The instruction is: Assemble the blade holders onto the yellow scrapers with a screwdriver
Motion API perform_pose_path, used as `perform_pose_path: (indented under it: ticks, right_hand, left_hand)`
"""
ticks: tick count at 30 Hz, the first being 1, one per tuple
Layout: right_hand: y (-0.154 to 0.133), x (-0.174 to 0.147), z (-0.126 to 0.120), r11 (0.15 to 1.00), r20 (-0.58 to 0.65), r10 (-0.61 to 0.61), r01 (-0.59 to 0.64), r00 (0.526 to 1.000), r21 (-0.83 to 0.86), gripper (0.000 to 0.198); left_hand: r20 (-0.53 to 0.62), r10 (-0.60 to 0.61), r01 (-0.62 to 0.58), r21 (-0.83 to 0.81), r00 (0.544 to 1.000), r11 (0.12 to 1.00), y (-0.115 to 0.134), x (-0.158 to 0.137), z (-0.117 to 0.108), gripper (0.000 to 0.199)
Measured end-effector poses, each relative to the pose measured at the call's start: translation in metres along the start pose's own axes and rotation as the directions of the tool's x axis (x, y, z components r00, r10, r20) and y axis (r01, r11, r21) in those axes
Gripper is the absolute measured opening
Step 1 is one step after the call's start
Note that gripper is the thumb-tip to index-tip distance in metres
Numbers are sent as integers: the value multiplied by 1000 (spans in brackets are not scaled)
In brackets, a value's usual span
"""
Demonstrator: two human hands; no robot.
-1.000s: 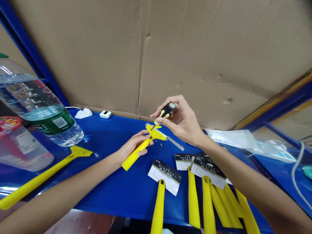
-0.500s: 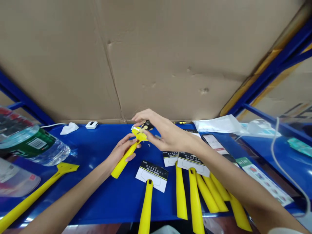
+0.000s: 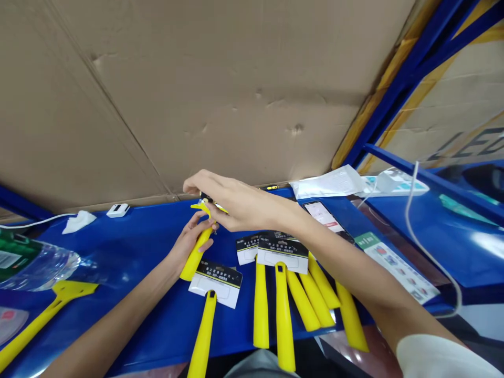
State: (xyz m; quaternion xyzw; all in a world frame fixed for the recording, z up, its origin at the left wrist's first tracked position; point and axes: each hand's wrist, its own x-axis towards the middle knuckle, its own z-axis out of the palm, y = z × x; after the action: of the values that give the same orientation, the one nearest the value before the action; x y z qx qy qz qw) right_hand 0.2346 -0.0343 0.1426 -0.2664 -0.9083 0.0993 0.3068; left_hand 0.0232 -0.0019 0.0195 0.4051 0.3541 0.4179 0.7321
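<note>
Here the blue desk (image 3: 134,247) is seen, its left edge occupied by a water bottle (image 3: 39,265). Towards the far edge, 1 yellow scraper (image 3: 192,263) is held up, clamped in the left hand (image 3: 191,237). In the right hand (image 3: 228,202), a mostly hidden screwdriver (image 3: 205,197) is gripped at the scraper's head. By the far edge, 1 white device (image 3: 118,210) is spotted!

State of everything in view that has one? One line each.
Left hand: closed round the held scraper's handle
Right hand: closed on the screwdriver, grip partly hidden
Held scraper: slanted, head up
Screwdriver: mostly hidden
Phone: face up, screen lit
Tissue: crumpled
Left-side scraper: lying down, not held
Bottle: cut off by frame, cap not visible
Right-side yellow handles: lying in a cluster
</note>
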Motion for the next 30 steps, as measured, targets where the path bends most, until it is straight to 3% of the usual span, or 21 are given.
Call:
perform_pose_path:
  ticks: [7, 15, 21, 24, 30]
  right_hand:
    - [14, 1, 15, 995, -96, -53, 45, 994, -86, 11]
    - [24, 0, 10, 992, -141, -90, 102, 986, 76, 36]
    - [34, 0, 13, 987, -192, -157, 160, 969, -3, 13]
    - [34, -2, 16, 992, -192, -120, 109, 974, -70, 16]
    - [32, -1, 14, 989, -135, -104, 117, 985, 88, 29]
  left_hand:
    - [-53, 23, -23, 5, 998, 1000, 0, -4, -11, 45]
    - [8, -61, 61, 15, 998, 998, -4, -4, -17, 45]
    - [12, -82, 82, -6, 997, 997, -5, -6, -19, 46]
    - [7, -91, 91, -11, 996, 996, -5, -5, -19, 46]
    - [-26, -95, 93, -71, 995, 993, -3, -3, -19, 47]
